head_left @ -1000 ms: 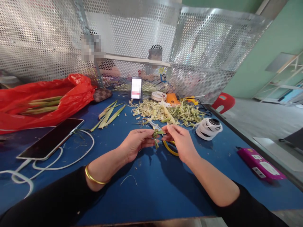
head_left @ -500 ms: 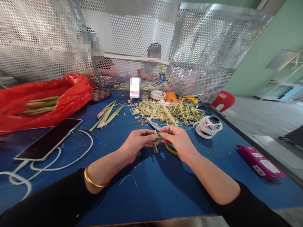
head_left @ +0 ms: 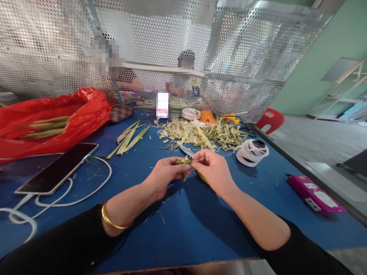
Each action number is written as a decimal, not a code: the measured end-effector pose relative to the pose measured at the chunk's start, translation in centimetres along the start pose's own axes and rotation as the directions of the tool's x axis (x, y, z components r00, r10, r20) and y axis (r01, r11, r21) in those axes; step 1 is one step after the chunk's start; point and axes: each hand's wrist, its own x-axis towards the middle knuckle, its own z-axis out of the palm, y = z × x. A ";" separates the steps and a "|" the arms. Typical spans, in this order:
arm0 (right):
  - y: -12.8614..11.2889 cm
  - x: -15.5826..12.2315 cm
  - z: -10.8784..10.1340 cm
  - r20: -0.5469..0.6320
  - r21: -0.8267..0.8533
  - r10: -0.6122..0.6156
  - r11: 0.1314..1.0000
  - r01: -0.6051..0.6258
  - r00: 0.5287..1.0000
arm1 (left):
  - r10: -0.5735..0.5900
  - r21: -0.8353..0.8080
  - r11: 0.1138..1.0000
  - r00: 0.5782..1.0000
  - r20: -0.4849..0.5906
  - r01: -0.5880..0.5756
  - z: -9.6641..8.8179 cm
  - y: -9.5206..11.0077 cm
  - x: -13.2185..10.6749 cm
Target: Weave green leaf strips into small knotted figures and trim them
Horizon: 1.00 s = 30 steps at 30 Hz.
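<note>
Between my two hands, above the blue table (head_left: pixel 177 236), is a small bundle of folded green leaf strips (head_left: pixel 183 162), with short ends hanging below. My left hand (head_left: pixel 164 173) pinches it between thumb and fingers. The thumb and fingertips of my right hand (head_left: pixel 212 168) close on its right end; exactly what they grip there is partly hidden. Scissors (head_left: pixel 186 151) lie just behind, blades pointing away to the left, their yellow handle mostly covered by my right hand.
Leaf scraps (head_left: pixel 197 133) are heaped beyond my hands. A white cord spool (head_left: pixel 252 152) and purple packet (head_left: pixel 315 193) sit to the right. Leftward are cut leaves (head_left: pixel 129 139), a cabled phone (head_left: pixel 59 168) and a red bag (head_left: pixel 86 107). A perforated screen (head_left: pixel 160 42) stands behind; people sit beyond it.
The leaf bundle has turned in my fingers, and more of its top shows now. My right fingertips have shifted slightly, and the right hand covers more of the scissors' yellow handle.
</note>
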 end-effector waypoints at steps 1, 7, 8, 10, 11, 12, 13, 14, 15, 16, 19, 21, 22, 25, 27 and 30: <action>-0.3 -0.2 0.0 -0.024 -0.075 -0.069 0.995 0.067 0.997 | 0.007 -0.006 1.000 1.000 -0.002 -0.008 0.0 0.0 0.0; -0.8 -0.7 0.2 -0.063 -0.239 -0.210 0.952 0.190 0.976 | 0.032 -0.048 0.998 0.999 0.004 -0.032 0.2 -0.1 -0.1; -0.6 -0.6 0.2 -0.056 -0.181 -0.149 0.974 0.137 0.987 | 0.036 -0.050 0.998 0.999 -0.005 -0.036 0.2 -0.1 -0.1; -0.2 -0.3 0.3 -0.033 -0.066 -0.044 0.997 0.041 0.999 | 0.050 -0.043 0.998 0.998 -0.027 -0.051 0.2 -0.1 -0.1; 0.0 -0.2 0.3 -0.019 -0.029 -0.019 0.999 0.019 1.000 | 0.057 -0.036 0.998 0.998 -0.037 -0.059 0.2 -0.1 -0.1; 0.1 -0.1 0.3 -0.006 -0.012 -0.018 1.000 0.018 1.000 | 0.065 -0.028 0.997 0.997 -0.043 -0.066 0.2 -0.1 0.0; 0.1 0.0 0.2 0.005 -0.013 -0.033 0.999 0.033 0.999 | 0.073 -0.023 0.997 0.996 -0.043 -0.074 0.2 -0.1 0.0; 0.0 0.1 0.0 0.019 -0.030 -0.055 0.998 0.055 0.998 | 0.078 -0.020 0.997 0.996 -0.037 -0.079 0.2 -0.1 0.1; 0.0 0.2 -0.4 0.038 -0.065 -0.073 0.995 0.075 0.997 | 0.081 -0.021 0.996 0.996 -0.032 -0.082 0.1 0.0 0.1; -0.2 0.3 -0.8 0.066 -0.130 -0.085 0.987 0.093 0.994 | 0.084 -0.023 0.996 0.996 -0.030 -0.085 0.0 0.1 0.2; -0.5 0.8 -2.5 0.165 -0.525 -0.067 0.839 0.145 0.984 | 0.095 -0.019 0.995 0.995 -0.042 -0.096 -0.3 0.5 0.4; -0.5 1.1 -3.4 0.213 -0.779 0.021 0.607 0.157 0.977 | 0.101 -0.026 0.994 0.993 -0.057 -0.103 -0.6 0.8 0.6; -0.4 1.2 -3.6 0.229 -0.844 0.074 0.511 0.161 0.971 | 0.102 -0.033 0.994 0.993 -0.064 -0.104 -0.7 1.0 0.6; 0.1 1.4 -3.6 0.261 -0.889 0.171 0.427 0.168 0.950 | 0.098 -0.049 0.994 0.992 -0.081 -0.102 -1.0 1.3 0.7; 0.5 1.5 -3.3 0.264 -0.880 0.167 0.445 0.166 0.950 | 0.098 -0.047 0.994 0.993 -0.071 -0.101 -1.2 1.4 0.8; 0.8 1.7 -3.1 0.230 -0.871 0.159 0.475 0.129 0.960 | 0.113 -0.049 0.992 0.992 -0.050 -0.116 -1.7 1.6 1.0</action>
